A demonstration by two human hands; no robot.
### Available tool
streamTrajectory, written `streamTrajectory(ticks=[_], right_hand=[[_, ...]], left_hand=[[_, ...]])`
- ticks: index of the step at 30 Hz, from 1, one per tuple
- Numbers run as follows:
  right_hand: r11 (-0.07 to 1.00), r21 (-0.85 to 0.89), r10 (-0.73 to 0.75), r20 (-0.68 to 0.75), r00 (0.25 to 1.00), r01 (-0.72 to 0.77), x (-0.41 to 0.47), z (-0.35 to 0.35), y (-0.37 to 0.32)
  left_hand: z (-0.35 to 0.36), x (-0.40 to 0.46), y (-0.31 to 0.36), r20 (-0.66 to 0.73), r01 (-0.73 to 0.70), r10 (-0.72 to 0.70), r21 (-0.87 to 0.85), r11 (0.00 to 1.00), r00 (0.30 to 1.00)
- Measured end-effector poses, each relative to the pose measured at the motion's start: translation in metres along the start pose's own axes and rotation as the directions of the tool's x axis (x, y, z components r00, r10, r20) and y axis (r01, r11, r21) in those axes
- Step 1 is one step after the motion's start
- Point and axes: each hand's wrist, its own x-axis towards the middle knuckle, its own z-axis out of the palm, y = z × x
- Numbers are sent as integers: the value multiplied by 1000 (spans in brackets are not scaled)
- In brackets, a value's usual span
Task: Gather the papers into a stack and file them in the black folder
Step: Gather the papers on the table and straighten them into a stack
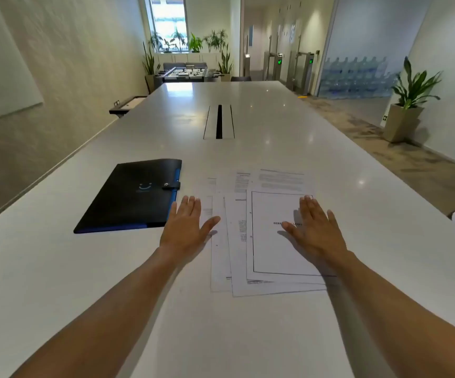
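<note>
Papers [261, 241] fanned loose between my hands, long axis 12 to 6. Right hand [315, 227] flat, fingers spread, over the top sheet, gripping nothing. Left hand [187, 225] open at the pile's left edge, empty; contact unclear. Folder [131, 196] lies at 10 from left hand, snapped shut, just beside it. Left is nearer.

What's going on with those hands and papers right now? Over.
Both hands open: left hand, right hand flat over the papers. Papers fanned, unstacked. Black folder snapped shut, beside them. Nothing in the way.
</note>
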Motion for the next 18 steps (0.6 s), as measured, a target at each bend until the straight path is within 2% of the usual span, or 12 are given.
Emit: streamTrajectory(ticks=[4,7,12,15,17,18], right_hand=[[1000,-5,15,96,995,-14,-4,9,3],[1000,0,16,98,995,-16,-4,13,4],[1000,7,10,88,996,-11,-3,13,4],[1000,7,12,88,996,-13,-2,13,3],[1000,1,12,88,996,-13,-2,13,4],[1000,0,13,89,996,-13,-2,14,4]], left_hand=[[7,-11,7,79,-8,14,-66,998,997],[10,-15,16,143,7,10,-122,993,990],[6,-13,32,86,19,-5,-161,987,996],[2,-9,44,63,81,-72,-148,986,995],[-2,-4,53,120,218,-187,-355,909,975],[-5,0,56,164,285,-234,-506,814,958]])
